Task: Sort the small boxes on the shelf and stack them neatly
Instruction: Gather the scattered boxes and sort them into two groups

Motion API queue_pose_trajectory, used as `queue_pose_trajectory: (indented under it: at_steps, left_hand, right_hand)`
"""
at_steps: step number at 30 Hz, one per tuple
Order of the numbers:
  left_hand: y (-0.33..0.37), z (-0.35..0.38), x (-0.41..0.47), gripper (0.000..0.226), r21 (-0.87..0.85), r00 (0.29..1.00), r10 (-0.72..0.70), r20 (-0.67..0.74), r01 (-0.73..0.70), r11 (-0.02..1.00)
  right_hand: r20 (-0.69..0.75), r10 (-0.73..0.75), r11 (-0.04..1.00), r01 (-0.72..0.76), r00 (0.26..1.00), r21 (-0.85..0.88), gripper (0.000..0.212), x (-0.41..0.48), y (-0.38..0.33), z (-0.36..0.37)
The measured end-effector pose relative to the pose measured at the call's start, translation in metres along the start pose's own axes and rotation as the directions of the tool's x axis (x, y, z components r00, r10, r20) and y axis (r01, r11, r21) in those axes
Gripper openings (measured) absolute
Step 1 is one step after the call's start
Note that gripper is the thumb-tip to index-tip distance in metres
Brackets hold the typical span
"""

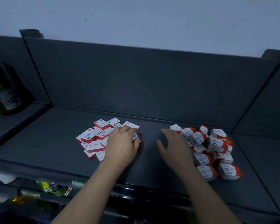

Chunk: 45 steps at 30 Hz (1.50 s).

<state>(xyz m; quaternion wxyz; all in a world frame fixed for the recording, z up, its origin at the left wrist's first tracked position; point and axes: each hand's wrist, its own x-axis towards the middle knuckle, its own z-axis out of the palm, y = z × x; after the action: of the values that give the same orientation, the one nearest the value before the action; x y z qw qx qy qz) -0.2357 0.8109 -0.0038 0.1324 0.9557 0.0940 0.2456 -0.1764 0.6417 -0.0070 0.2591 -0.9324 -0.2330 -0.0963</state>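
Left hand (121, 143) lies on top of the flat boxes (94, 139), fingers curled down over a couple at the pile's right edge, gripping them. Right hand (173, 146) is released, fingers straight & spread, their backs against the chunky boxes (217, 143). Both piles sit mid-depth on the dark shelf (63, 126), apart, w/ bare shelf between. Flat ones: slim, white w/ red band, approx. 12 visible, jumbled, some hidden under the hand. Chunky ones: near-cube, white printed face, red-orange sides, approx. 13, heaped. Far left, 1 dark bottle (5, 97).
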Motion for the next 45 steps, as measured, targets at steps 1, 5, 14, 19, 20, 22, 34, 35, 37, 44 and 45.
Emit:
queue_pose_trajectory:
  at_steps: [1,5,14,19,20,22,34,35,37,44,45]
  left_hand:
    - [0.009,0.002,0.0,0.03,-0.022,1.0,0.019,0.016,-0.019,1.0]
    - [0.05,0.009,-0.004,0.037,-0.108,0.992,0.112,0.066,-0.104,0.989]
    - [0.159,0.035,-0.015,0.028,-0.168,0.936,0.345,0.071,-0.33,0.929]
    - [0.239,0.056,-0.025,0.03,-0.257,0.909,0.41,0.073,-0.38,0.889]
    - [0.256,0.061,-0.027,0.031,-0.279,0.907,0.415,0.074,-0.381,0.882]
    - [0.292,0.071,-0.031,0.033,-0.302,0.899,0.43,0.084,-0.388,0.871]
    - [0.46,0.137,-0.03,0.042,-0.304,0.854,0.495,0.16,-0.434,0.848]
    - [0.469,0.142,-0.025,0.042,-0.298,0.853,0.494,0.167,-0.434,0.85]
    - [0.485,0.154,-0.014,0.042,-0.289,0.852,0.491,0.179,-0.432,0.854]
    - [0.532,0.206,0.039,0.036,-0.274,0.838,0.505,0.205,-0.447,0.852]
    - [0.538,0.214,0.048,0.037,-0.283,0.835,0.508,0.211,-0.445,0.849]
  right_hand:
    - [-0.024,0.016,1.0,-0.016,1.0,-0.012,0.046,-0.008,0.004,-0.006]
    - [-0.088,0.084,0.996,-0.087,0.993,-0.032,0.043,-0.039,0.027,-0.031]
    - [-0.233,0.24,0.957,-0.27,0.942,-0.106,0.038,-0.103,0.102,-0.099]
    - [-0.269,0.324,0.922,-0.366,0.907,-0.125,0.042,-0.139,0.17,-0.145]
    - [-0.276,0.331,0.919,-0.375,0.902,-0.125,0.042,-0.145,0.184,-0.154]
    - [-0.287,0.342,0.912,-0.39,0.895,-0.128,0.041,-0.159,0.211,-0.175]
    - [-0.301,0.42,0.858,-0.482,0.856,-0.176,0.043,-0.201,0.36,-0.265]
    - [-0.296,0.428,0.853,-0.49,0.854,-0.18,0.043,-0.2,0.369,-0.269]
    - [-0.287,0.441,0.846,-0.501,0.85,-0.184,0.044,-0.196,0.389,-0.275]
    - [-0.295,0.465,0.834,-0.525,0.835,-0.172,0.045,-0.165,0.452,-0.295]
    - [-0.295,0.471,0.831,-0.53,0.832,-0.169,0.045,-0.159,0.46,-0.298]
